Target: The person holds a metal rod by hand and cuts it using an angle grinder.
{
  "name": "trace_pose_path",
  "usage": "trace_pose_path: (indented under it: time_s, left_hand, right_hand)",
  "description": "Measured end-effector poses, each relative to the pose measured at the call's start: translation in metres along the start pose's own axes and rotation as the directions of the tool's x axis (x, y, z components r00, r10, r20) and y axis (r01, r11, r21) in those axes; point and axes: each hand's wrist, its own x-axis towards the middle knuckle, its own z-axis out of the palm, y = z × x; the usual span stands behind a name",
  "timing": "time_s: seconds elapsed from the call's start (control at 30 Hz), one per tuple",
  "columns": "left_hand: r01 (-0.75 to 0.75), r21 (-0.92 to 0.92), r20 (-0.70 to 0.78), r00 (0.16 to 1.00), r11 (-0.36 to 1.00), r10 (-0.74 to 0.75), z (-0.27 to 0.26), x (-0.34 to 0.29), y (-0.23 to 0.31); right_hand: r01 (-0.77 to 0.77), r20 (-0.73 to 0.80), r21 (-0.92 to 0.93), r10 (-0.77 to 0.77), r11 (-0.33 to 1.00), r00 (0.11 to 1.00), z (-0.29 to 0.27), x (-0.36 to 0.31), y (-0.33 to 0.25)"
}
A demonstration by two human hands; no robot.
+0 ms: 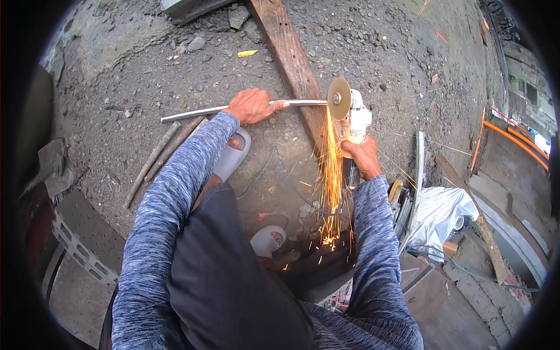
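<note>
My left hand (252, 106) is closed round a thin grey metal bar (195, 112), which lies across a brown wooden plank (287, 49) on the ground. In my right hand (364, 156) is an angle grinder (359, 119) with a pale body, gripped from below. Its round tan cutting disc (339, 98) meets the right end of the bar. A stream of orange sparks (332, 175) pours from that contact down toward my feet. Part of the grinder's handle is hidden by my fingers.
My feet in light sandals (233, 154) stand close to the sparks. Wooden sticks (153, 156) lie at the left, near a hollow concrete block (81, 239). To the right are a white plastic sheet (440, 216), a metal strip (419, 169) and orange pipes (513, 140). Gravel covers the ground.
</note>
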Motion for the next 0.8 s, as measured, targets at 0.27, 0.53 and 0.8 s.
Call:
trace_pose_path:
  time_s: [0.27,0.53,0.8]
  left_hand:
    - [-0.026,0.015,-0.068,0.997,1.000,0.027,0.001,-0.003,0.001]
    - [-0.013,0.021,-0.022,1.000,1.000,0.014,-0.002,-0.004,0.003]
    - [-0.075,0.059,-0.174,0.981,0.995,0.085,0.012,-0.005,-0.004]
  right_hand:
    - [0.023,0.051,0.039,-0.025,0.999,0.998,0.002,0.001,-0.005]
    - [0.005,0.019,-0.030,-0.004,1.000,1.000,0.003,0.002,-0.007]
    - [-0.051,0.046,-0.007,0.051,0.999,0.998,-0.001,0.000,0.001]
